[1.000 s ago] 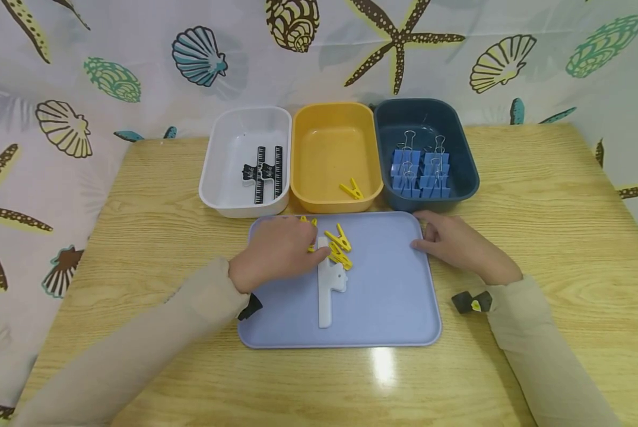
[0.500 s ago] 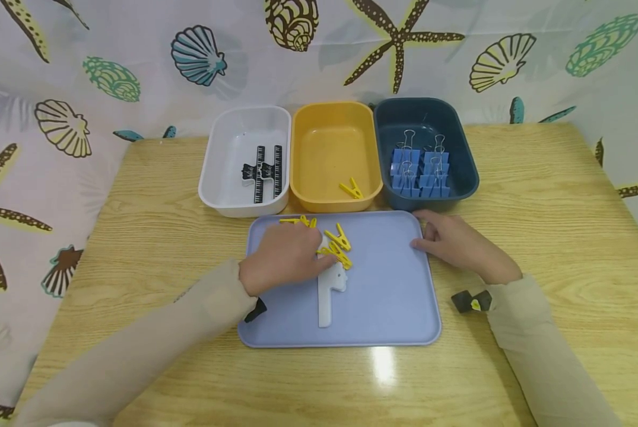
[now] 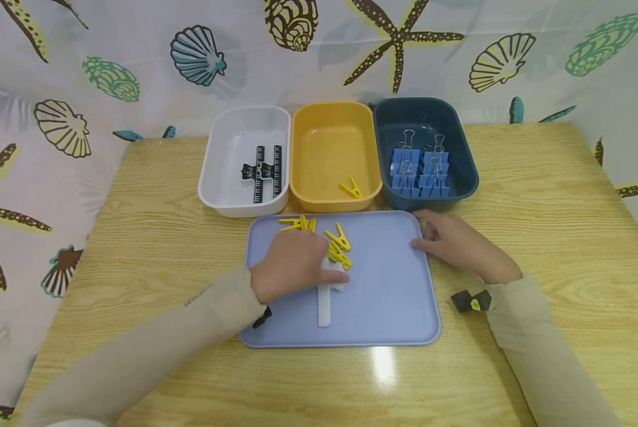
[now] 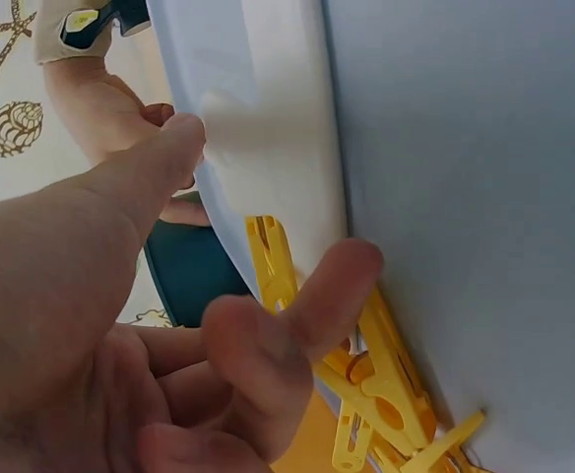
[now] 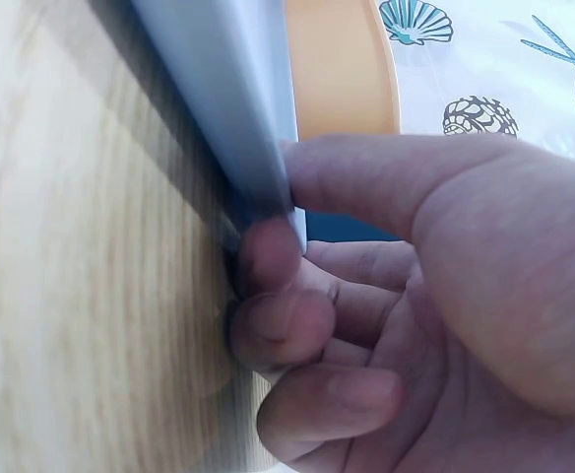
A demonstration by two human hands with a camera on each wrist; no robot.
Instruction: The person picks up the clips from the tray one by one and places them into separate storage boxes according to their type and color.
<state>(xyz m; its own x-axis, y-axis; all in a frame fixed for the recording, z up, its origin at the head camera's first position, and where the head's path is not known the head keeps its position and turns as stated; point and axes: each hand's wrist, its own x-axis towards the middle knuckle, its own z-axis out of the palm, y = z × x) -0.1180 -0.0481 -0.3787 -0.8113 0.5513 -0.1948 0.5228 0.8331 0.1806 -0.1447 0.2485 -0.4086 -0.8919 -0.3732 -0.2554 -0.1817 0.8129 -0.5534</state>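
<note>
A long white clip (image 3: 324, 305) with a shaped tab lies on the blue-grey tray (image 3: 393, 320). My left hand (image 3: 292, 264) hovers over its upper part, thumb at the tab and index finger by the opposite edge. In the left wrist view a gap shows between that thumb and the index finger (image 4: 337, 291). Several small yellow clothespins (image 3: 337, 238) lie around the clip's far end, partly hidden by the hand. My right hand (image 3: 454, 246) pinches the tray's right rim near its far corner, thumb above and curled fingers (image 5: 283, 325) below.
Behind the tray stand three bins side by side. The white bin (image 3: 219, 160) holds two black piano-patterned clips (image 3: 267, 172), the yellow bin (image 3: 332, 142) one yellow clothespin (image 3: 352, 188), and the dark blue bin (image 3: 470, 172) several blue binder clips (image 3: 420, 172). A patterned cloth (image 3: 319, 71) hangs behind.
My left hand has moved right and toward me, from the clothespins at the clip's far end to its tab. More of the far-left clothespins shows. My right hand stays at the tray rim.
</note>
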